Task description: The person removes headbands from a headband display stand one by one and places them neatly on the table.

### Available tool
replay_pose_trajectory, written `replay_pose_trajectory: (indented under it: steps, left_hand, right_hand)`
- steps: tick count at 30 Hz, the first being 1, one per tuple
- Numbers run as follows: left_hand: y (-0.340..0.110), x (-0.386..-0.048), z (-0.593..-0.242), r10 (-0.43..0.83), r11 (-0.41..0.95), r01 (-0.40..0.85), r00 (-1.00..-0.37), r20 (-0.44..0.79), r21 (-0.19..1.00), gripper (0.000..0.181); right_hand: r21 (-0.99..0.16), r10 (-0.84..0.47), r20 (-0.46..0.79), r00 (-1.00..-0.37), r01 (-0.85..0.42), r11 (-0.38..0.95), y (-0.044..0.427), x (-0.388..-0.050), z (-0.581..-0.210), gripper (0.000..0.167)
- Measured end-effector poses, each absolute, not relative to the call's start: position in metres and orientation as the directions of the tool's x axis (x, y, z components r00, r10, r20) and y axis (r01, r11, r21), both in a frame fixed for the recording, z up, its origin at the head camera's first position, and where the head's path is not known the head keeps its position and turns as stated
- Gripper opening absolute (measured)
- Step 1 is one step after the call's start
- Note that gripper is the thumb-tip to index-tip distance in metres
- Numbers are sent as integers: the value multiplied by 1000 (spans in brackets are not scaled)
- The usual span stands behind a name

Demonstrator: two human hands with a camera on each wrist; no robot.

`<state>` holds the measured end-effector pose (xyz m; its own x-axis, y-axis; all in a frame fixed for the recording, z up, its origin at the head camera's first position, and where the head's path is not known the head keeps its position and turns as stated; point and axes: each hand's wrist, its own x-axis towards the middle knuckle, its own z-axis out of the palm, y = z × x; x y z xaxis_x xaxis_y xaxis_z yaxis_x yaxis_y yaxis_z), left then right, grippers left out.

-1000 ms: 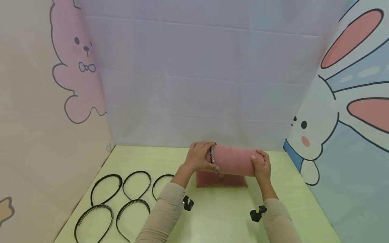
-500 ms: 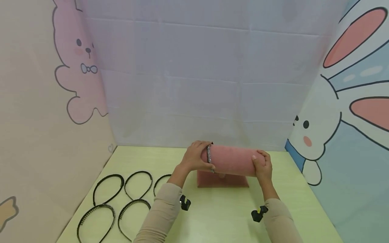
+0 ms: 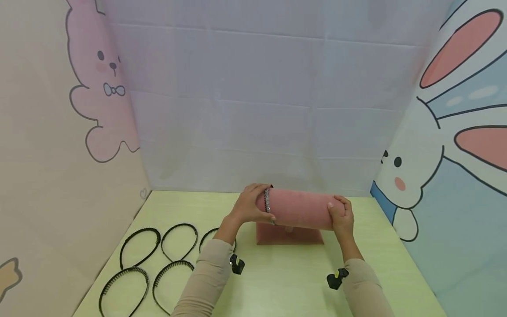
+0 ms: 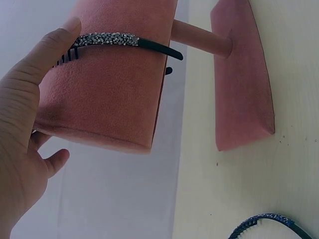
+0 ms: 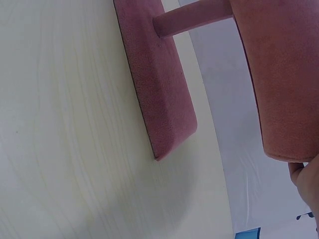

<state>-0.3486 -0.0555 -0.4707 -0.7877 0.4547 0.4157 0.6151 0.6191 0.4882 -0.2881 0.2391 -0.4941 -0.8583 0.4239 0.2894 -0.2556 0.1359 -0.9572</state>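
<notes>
A pink, velvety headband stand (image 3: 303, 209) has a horizontal roll on a post over a flat base (image 3: 291, 237). Near the roll's left end sits a black toothed headband (image 3: 267, 200) with silver glitter, its dark tips poking out below the roll in the left wrist view. My left hand (image 3: 250, 204) pinches this headband, thumb on the glittery part (image 4: 104, 39) and fingers over the top, partly hidden behind the roll. My right hand (image 3: 343, 216) grips the roll's right end, thumb in front. Only a small part of the right hand (image 5: 310, 186) shows in the right wrist view.
Several black toothed headbands, such as the front left one (image 3: 123, 290), lie at the left of the pale table (image 3: 285, 281). The left forearm partly covers some. A fabric backdrop (image 3: 253, 110) rises behind the table, with cartoon-printed sides.
My left hand has slid a little to the left along the roll, and the glittery headband has moved with it. My right hand stays at the right end.
</notes>
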Motion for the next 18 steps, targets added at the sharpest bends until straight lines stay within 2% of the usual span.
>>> replay_pose_trajectory:
  steps: [18]
  left_hand:
    - [-65,-349,-474,447,537,614,-789,421,579,99]
  right_hand:
    - [-964,421,265,-867,-231,132,242,-286,-493,39]
